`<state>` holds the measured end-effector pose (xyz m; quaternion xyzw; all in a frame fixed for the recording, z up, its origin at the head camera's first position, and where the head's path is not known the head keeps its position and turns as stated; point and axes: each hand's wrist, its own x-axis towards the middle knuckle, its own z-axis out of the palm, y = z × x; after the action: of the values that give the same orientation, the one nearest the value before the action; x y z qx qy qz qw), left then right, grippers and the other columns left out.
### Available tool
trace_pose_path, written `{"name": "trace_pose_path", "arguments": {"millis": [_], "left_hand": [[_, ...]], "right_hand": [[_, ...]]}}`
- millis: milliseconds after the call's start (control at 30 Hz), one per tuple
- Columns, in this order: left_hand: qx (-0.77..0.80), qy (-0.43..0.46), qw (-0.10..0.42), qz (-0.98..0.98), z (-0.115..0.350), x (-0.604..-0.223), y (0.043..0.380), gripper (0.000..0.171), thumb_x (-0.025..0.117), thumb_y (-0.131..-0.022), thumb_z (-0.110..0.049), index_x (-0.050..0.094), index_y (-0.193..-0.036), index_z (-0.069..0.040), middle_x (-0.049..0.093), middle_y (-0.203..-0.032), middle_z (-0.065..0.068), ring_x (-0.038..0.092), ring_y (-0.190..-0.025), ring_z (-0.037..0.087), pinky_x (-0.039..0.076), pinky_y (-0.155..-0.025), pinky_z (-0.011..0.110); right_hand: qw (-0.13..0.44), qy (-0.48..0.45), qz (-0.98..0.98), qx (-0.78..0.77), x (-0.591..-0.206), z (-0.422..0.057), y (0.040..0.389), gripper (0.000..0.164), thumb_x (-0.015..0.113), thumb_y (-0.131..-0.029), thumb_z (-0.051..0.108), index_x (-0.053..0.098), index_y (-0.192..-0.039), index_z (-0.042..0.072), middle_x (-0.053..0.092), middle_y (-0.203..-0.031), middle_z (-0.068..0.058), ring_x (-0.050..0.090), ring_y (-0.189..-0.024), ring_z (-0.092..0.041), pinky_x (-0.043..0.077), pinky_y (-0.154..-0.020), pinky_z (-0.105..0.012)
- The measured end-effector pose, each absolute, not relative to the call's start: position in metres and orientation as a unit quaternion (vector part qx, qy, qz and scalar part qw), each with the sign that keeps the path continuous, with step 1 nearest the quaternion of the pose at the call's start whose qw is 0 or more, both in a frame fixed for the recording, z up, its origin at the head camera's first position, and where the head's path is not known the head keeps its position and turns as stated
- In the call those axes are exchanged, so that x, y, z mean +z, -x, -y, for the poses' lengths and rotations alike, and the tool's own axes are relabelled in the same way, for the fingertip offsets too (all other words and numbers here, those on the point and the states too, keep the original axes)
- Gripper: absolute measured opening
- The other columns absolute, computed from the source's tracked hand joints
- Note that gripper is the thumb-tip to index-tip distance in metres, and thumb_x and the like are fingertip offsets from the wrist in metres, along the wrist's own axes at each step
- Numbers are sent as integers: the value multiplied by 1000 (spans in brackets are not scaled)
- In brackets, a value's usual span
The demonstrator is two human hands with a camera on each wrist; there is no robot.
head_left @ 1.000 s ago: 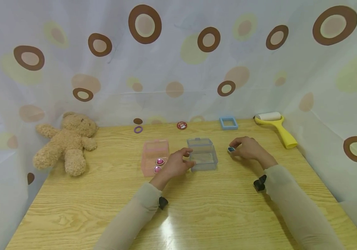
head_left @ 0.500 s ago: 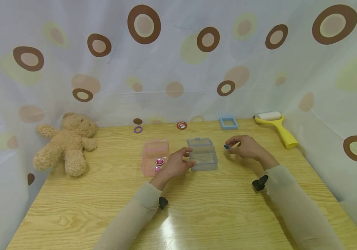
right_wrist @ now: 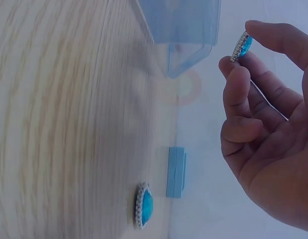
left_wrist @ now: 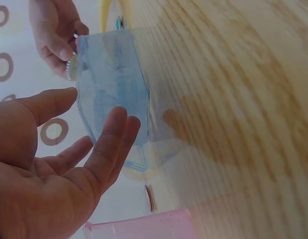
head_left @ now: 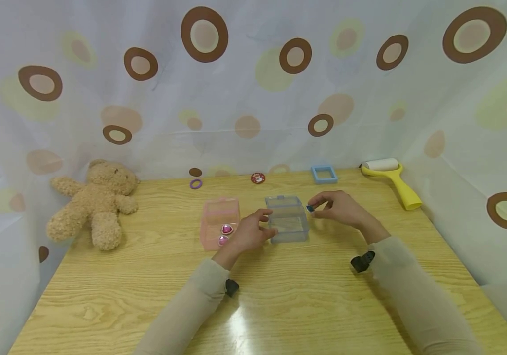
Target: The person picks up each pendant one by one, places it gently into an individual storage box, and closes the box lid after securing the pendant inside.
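Note:
My right hand (head_left: 342, 209) pinches a blue rhinestone gem (right_wrist: 243, 46) with a beaded silver rim between thumb and fingertip, close to the right side of the clear blue plastic box (head_left: 290, 237). That box stands with its lid raised. At its left side is my left hand (head_left: 250, 232), fingers spread and loosely bent, fingertips right at the wall in the left wrist view. A second blue gem (right_wrist: 145, 206) lies on the table in the right wrist view; in the head view the right hand hides it. The pink box (head_left: 209, 241), its lid raised too, holds pink gems (head_left: 227, 229).
Along the back of the wooden table (head_left: 280, 305) lie a purple ring (head_left: 196, 184), a red round badge (head_left: 258, 178), a light blue square frame (head_left: 324, 181) and a yellow-handled lint roller (head_left: 402, 190). A teddy bear (head_left: 98, 199) lies at the left.
My right hand has lifted the blue gem off the table and carried it left to the blue box. The left hand has stayed in place.

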<state>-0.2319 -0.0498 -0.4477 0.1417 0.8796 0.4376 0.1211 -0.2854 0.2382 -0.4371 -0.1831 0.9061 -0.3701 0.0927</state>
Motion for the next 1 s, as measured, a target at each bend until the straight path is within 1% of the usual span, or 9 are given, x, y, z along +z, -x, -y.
{"name": "trace_pose_path", "arguments": {"millis": [233, 333, 467, 567, 667, 767, 833, 900, 1000], "left_hand": [[441, -138, 123, -878, 49, -448, 232, 57, 67, -96, -21, 45, -147, -9, 57, -140, 20, 66, -118, 35, 57, -92, 42], [438, -137, 121, -880, 49, -448, 233, 56, 67, -96, -21, 46, -147, -9, 57, -140, 20, 66, -118, 34, 57, -92, 42], [433, -139, 118, -883, 49, -449, 233, 56, 68, -96, -22, 46, -146, -10, 58, -139, 20, 66, -117, 34, 57, -92, 41], [433, -141, 119, -882, 49, -450, 233, 56, 68, -96, -22, 46, -146, -9, 58, -139, 20, 66, -117, 34, 57, -92, 41], [436, -142, 122, -880, 50, -449, 232, 57, 68, -96, -22, 46, -147, -8, 58, -139, 20, 66, -118, 34, 57, -92, 42], [436, -142, 125, -880, 50, -449, 233, 57, 68, -96, -22, 46, -147, -9, 57, -140, 20, 66, -118, 34, 57, -93, 42], [434, -141, 126, -881, 50, -450, 233, 56, 67, -96, -22, 46, -147, -9, 57, -139, 20, 66, -118, 34, 57, -93, 42], [432, -141, 126, -882, 50, -450, 233, 56, 67, -97, -22, 46, -147, -9, 58, -139, 19, 66, -118, 34, 57, -94, 42], [433, -142, 126, -881, 50, -450, 233, 56, 67, -97, -22, 45, -147, -9, 58, -139, 20, 66, -118, 34, 57, -94, 42]], "right_hand": [[101, 202, -895, -384, -435, -223, 284, 29, 77, -88, 29, 71, -116, 20, 70, -112, -6, 64, -79, -31, 52, -68, -34], [108, 211, -891, -387, -436, -217, 285, 29, 77, -89, 28, 71, -116, 20, 70, -113, -6, 64, -78, -27, 53, -69, -34], [118, 222, -890, -379, -439, -210, 287, 28, 76, -90, 26, 70, -116, 20, 71, -115, -5, 63, -76, -19, 53, -69, -33], [116, 230, -895, -364, -441, -206, 288, 27, 76, -89, 24, 70, -115, 19, 72, -115, -4, 62, -76, -17, 52, -69, -32], [108, 237, -899, -352, -443, -202, 290, 26, 76, -88, 23, 71, -113, 19, 73, -113, -3, 64, -84, -19, 52, -74, -33], [108, 244, -900, -345, -444, -199, 290, 26, 76, -88, 23, 71, -113, 18, 73, -113, -2, 65, -99, -23, 53, -85, -39], [115, 245, -899, -344, -444, -198, 290, 26, 75, -89, 23, 71, -113, 17, 73, -114, -2, 64, -107, -25, 52, -92, -44], [121, 245, -899, -342, -445, -197, 290, 26, 75, -89, 23, 71, -114, 17, 72, -114, -2, 64, -110, -26, 51, -96, -48], [126, 247, -899, -340, -445, -196, 289, 26, 75, -89, 23, 71, -114, 18, 72, -115, -2, 64, -112, -26, 51, -97, -50]]}}
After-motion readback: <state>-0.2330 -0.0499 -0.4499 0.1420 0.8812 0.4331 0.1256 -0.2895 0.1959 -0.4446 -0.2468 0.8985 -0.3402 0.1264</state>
